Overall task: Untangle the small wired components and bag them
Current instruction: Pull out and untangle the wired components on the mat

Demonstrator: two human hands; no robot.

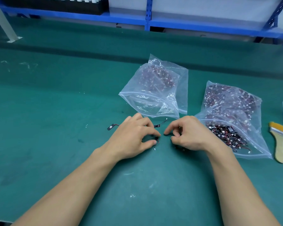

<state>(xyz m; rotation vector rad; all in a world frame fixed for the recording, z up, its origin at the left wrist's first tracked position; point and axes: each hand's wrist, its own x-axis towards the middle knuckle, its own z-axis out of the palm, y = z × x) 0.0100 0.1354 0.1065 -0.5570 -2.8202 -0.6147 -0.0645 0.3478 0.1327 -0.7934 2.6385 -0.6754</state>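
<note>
left hand (pixel 134 136): wired component (pixel 156 139) was pinched between thumb and forefinger | right hand (pixel 189 134): fingers were curled, any hold could not be told | component was located between both hands, wire trailing toward the viewer, left nearer | open bag (pixel 153 98) was seen just beyond

The worktop (pixel 72 111) is a matt green mat, scuffed with pale marks. The bags (pixel 153 88) are clear, glossy, crinkled plastic. The brush (pixel 280 149) has a bare pale-wood handle. The shelf (pixel 203 26) is blue painted metal.

On the mat (pixel 55 111), one zip bag (pixel 155 88) lies at twelve o'clock, a second bag (pixel 232 118) at two. A paintbrush (pixel 280 141) lies at three.
</note>
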